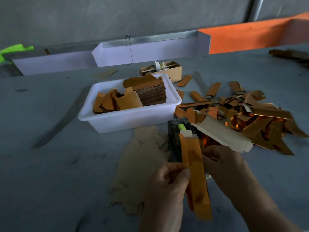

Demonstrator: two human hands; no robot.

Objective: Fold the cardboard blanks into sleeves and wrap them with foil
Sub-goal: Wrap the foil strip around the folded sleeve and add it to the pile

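A long orange foil-covered sleeve [196,173] stands nearly upright between my hands in the lower middle of the view. My left hand [168,186] pinches its left edge about halfway up. My right hand [224,166] grips its right side from behind, fingers curled. A pale cardboard blank [222,133] lies tilted just beyond my right hand. Flat brown cardboard blanks [142,164] spread over the table to the left of the sleeve.
A white tub [127,119] holds a stack of foil sheets and loose orange pieces. A dark tape dispenser [177,133] sits behind the sleeve. A heap of finished orange sleeves [242,111] covers the table at right. A small cardboard box [170,71] stands farther back.
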